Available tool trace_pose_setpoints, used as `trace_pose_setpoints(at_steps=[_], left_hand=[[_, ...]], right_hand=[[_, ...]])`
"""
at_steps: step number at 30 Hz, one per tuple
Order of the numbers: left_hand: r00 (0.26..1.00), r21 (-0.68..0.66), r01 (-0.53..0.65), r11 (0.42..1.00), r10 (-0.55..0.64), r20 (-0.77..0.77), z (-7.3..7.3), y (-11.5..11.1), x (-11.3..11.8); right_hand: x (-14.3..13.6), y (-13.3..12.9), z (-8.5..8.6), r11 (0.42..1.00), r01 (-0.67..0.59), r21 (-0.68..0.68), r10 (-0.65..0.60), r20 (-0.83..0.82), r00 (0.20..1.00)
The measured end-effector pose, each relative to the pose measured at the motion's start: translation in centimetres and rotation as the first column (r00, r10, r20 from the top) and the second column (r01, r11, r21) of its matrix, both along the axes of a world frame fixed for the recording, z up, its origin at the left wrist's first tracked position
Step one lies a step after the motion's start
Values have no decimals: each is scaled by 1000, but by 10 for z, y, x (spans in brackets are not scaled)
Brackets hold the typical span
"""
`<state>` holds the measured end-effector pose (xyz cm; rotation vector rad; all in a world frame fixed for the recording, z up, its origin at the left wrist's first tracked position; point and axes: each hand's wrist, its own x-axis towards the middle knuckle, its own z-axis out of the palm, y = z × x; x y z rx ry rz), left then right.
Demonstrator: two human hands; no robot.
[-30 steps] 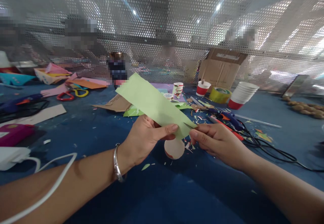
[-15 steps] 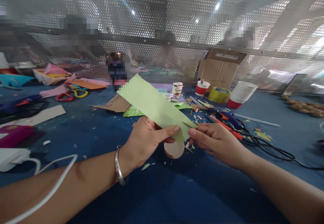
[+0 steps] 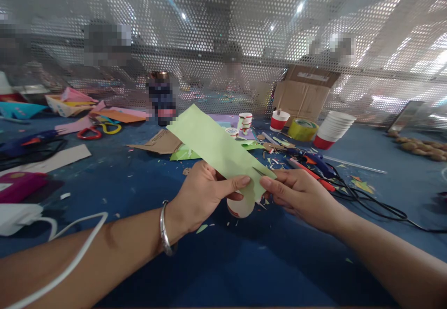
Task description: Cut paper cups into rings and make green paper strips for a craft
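A strip of light green paper (image 3: 213,141) slants from upper left to lower right in front of me. My left hand (image 3: 213,185) pinches it near the lower edge, thumb on top and fingers behind. At its right end is my right hand (image 3: 289,190), closed on what look like scissors (image 3: 258,171). Only a thin dark blade tip shows against the paper, and the handles are hidden in the hand. Beneath the paper, a paper cup (image 3: 239,210) is partly covered by the strip and my fingers.
Small paper scraps litter the blue table (image 3: 223,272). Right are stacked paper cups (image 3: 335,130), yellow tape (image 3: 303,130) and a corded glue gun (image 3: 319,164). Left are red-and-yellow scissors (image 3: 91,133), another glue gun (image 3: 28,144) and a white cable (image 3: 75,260). A cardboard box (image 3: 300,97) stands behind.
The green paper has shifted slightly right and down towards my right hand, with my left hand moving along. The right hand and blade tip have barely moved.
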<state>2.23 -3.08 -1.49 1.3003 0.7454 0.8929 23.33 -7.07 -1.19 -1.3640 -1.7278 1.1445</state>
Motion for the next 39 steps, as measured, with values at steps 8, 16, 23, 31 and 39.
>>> trace_pose_setpoints(at_steps=[8, 16, 23, 31, 39], left_hand=[[999, -13, 15, 1000, -16, -29, 2, -3, 1], [997, -6, -42, 999, 42, 60, 2, -2, 2], [998, 35, -65, 997, 65, 11, 1, 0, 0], [1000, -12, -29, 1000, 29, 11, 2, -1, 1], [999, -81, 7, 997, -3, 46, 1, -5, 4]], right_hand=[[-2, -1, 0, 1000, 6, -3, -6, -3, 1000], [-2, -2, 1, 1000, -3, -17, 3, -12, 1000], [-1, -1, 0, 999, -39, 23, 39, -26, 999], [-2, 0, 0, 998, -54, 37, 55, -29, 998], [-1, 0, -3, 999, -45, 28, 46, -25, 999]])
